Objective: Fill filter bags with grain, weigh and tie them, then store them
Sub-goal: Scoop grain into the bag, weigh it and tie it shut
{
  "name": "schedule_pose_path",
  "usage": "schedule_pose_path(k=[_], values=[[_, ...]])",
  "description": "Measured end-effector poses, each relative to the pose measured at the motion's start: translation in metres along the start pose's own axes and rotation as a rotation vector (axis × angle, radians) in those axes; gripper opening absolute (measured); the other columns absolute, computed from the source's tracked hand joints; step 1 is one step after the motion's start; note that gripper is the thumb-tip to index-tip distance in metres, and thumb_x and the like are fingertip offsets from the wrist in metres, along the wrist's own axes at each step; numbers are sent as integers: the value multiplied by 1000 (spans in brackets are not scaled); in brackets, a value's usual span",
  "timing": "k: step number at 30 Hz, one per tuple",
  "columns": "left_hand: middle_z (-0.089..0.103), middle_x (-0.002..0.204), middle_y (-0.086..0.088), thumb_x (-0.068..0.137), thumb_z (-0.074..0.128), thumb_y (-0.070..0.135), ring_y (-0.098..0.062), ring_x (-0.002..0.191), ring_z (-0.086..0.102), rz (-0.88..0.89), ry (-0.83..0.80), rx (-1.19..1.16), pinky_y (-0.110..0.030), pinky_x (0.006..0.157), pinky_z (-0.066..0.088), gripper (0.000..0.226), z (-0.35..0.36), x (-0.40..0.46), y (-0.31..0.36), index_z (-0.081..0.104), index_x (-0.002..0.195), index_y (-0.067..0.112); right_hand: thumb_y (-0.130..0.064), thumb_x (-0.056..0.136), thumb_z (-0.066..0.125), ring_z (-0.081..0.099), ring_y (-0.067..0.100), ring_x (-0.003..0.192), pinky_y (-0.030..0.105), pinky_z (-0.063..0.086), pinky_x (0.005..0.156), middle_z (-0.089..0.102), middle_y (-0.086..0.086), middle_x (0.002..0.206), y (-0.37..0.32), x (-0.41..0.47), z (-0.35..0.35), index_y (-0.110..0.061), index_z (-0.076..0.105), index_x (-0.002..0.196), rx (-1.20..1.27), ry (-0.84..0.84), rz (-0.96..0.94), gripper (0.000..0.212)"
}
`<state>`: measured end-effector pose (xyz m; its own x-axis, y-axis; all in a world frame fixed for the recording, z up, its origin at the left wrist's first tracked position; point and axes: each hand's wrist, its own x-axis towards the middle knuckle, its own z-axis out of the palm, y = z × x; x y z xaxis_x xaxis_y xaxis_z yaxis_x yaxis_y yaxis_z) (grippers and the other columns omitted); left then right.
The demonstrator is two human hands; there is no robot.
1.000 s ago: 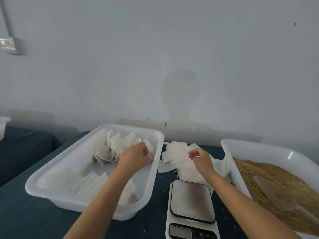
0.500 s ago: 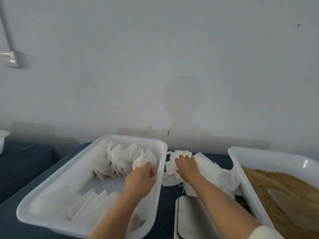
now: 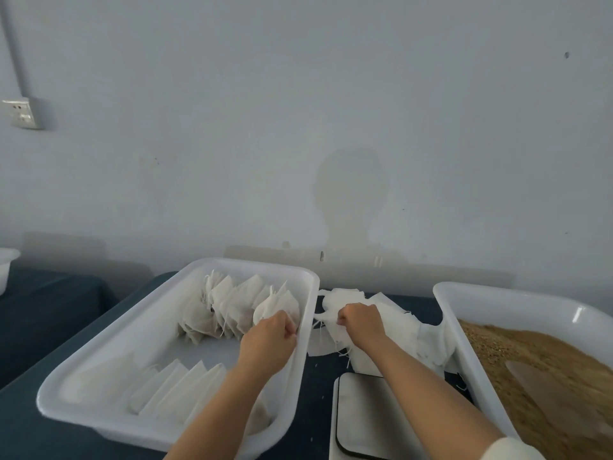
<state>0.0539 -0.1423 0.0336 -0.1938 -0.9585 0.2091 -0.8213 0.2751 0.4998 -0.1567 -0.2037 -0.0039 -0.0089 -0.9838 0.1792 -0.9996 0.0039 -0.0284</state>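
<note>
A white storage tray point(image 3: 99, 353) on the left holds a row of tied filter bags point(image 3: 232, 307) at its far end and flatter bags point(image 3: 175, 390) near the front. My left hand point(image 3: 268, 340) is inside the tray at its right wall, fingers curled on the last filled bag point(image 3: 277, 303) of the far row. My right hand point(image 3: 360, 323) pinches an empty filter bag at the left of the loose pile of empty bags point(image 3: 398, 330) on the table. On the right, a white tub point(image 3: 497, 293) holds brown grain point(image 3: 547, 360) with a scoop point(image 3: 544, 386) lying in it.
A digital scale point(image 3: 368, 416) sits at the front between the tray and the tub, under my right forearm. The table has a dark blue cloth point(image 3: 39, 327). A wall rises close behind the table. Another white container point(image 3: 6, 263) shows at the far left edge.
My right hand has gone from hovering above the empty-bag pile down onto it and now pinches a bag. My left hand has shifted right along the far row of bags.
</note>
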Motion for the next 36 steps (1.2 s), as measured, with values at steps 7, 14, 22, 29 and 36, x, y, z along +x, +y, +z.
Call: schedule_pose_path(k=[7,14,22,29,36], values=[[56,87,11,93,47,25,-11,79,52,-18,39,-12,-24,65,37,2,0,-1,4,47,91,25,-4,91,38,56,24,96,31,27,76,65,0,102,7,-8,3,-14,65,94,159,129,35,29],[59,106,5,91,49,12,-17,92,57,79,228,-197,-35,77,48,14,-11,-1,19,49,105,14,-10,98,38,39,20,64,33,26,59,45,5,67,25,-21,-59,-9,42,73,703,401,109,26],[54,115,7,90,58,37,-10,107,53,186,-126,-634,-30,93,47,44,-13,8,109,47,127,16,-13,101,40,36,5,59,13,30,55,39,-8,64,75,-88,-139,-12,41,70,1047,203,-121,31],[58,77,6,91,60,26,-6,72,56,172,-347,-838,-19,63,53,14,33,-2,162,58,81,17,-12,99,41,39,17,68,23,31,60,40,8,74,111,-151,-138,-1,44,77,1129,109,-10,25],[60,78,-6,92,58,16,-6,55,61,159,-443,-909,-18,53,53,15,81,-22,200,50,84,7,-21,95,53,52,15,79,28,43,73,54,3,87,145,-192,-116,-13,48,90,761,298,189,11]])
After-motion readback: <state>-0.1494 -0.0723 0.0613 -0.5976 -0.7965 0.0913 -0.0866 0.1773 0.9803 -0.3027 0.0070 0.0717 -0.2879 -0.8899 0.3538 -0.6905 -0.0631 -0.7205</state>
